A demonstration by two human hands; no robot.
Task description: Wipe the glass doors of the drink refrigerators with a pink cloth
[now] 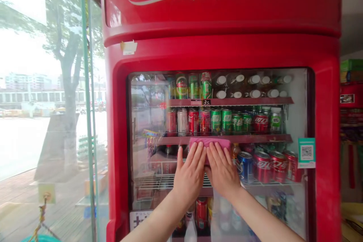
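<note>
The fingers of both hands lie straight and flat, tips upward, on a folded pink cloth (210, 143). On the left hand (189, 177) three fingers sit close together on the cloth while the little finger stands apart, just beside its left edge; on the right hand (225, 177) the fingers are slightly spread. The cloth is against the glass door (147, 115) of a red drinks cooler (221, 51), level with the lower edge of the second row of cans. The step in hand appears to be wiping that glass; a further stroke would call for even pressure from both palms and the cloth kept flat. Glare and reflections make it hard to tell whether any smears remain.

Behind the glass, just right of the right hand, are a blue can (245, 167) and several red cans (279, 167); bottles with white caps (254, 79) lie on the top shelf. Further right, a QR code sticker (306, 152) sits at the door's edge. Well to the left, a clear glass panel (87, 128) faces a tree outdoors (68, 56).
</note>
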